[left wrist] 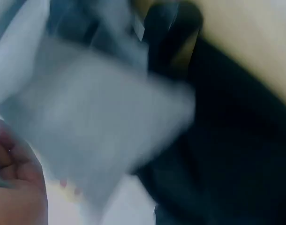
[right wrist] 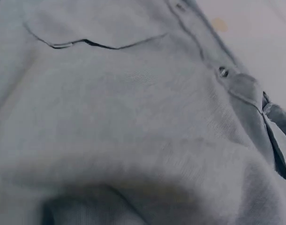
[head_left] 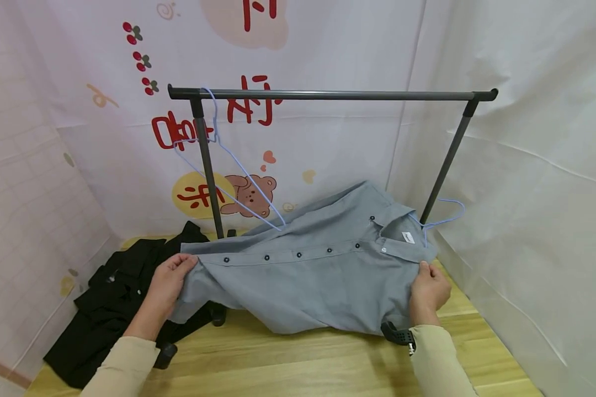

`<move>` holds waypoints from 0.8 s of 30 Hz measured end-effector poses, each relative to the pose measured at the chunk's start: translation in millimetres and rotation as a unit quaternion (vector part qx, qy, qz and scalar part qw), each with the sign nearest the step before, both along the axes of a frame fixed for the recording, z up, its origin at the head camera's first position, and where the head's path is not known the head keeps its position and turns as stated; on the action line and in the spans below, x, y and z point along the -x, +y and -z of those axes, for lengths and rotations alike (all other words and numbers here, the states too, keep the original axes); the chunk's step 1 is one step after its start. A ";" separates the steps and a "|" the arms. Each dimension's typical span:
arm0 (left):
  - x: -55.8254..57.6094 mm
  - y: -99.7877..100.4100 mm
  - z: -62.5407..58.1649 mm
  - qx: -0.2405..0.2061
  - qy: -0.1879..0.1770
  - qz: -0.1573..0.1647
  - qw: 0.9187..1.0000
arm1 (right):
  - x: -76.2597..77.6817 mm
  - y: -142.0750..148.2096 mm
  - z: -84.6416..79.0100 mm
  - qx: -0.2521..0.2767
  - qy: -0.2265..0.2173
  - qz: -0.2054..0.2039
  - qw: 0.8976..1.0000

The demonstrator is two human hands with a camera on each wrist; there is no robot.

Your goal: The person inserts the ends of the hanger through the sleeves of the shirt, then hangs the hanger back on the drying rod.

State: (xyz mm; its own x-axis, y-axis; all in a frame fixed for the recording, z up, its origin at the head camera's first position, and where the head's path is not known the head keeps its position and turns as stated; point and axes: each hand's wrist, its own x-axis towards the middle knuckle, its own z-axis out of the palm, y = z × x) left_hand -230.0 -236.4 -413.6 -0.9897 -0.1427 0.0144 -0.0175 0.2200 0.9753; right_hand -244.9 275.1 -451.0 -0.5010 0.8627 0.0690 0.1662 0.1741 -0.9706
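A grey-blue buttoned shirt (head_left: pixel 298 281) is stretched sideways over the table, its collar (head_left: pixel 397 220) to the right. At the shirt's left end my left hand (head_left: pixel 171 278) pinches the hem beside the button strip. My right hand (head_left: pixel 429 289) grips the shoulder just below the collar. A light-blue hanger (head_left: pixel 442 221) pokes its hook out of the neck opening; its body is hidden inside the shirt. The left wrist view shows my left hand (left wrist: pixel 18 173) at the edge of blurred grey cloth. Shirt cloth with a pocket seam (right wrist: pixel 101 45) and buttons fills the right wrist view.
A dark metal garment rack (head_left: pixel 328 95) stands behind the shirt. Another light-blue hanger (head_left: pixel 238 165) hangs from its rod at the left. Black clothing (head_left: pixel 119 298) lies in a heap at the left, by a rack foot (head_left: pixel 166 356). Printed curtains (head_left: pixel 328 44) enclose the wooden table (head_left: pixel 278 364).
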 end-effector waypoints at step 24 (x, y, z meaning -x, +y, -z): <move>-39.9 11.2 62.2 0.375 -0.134 0.095 0.912 | 4.6 -0.5 1.1 -0.005 0.017 0.013 1.000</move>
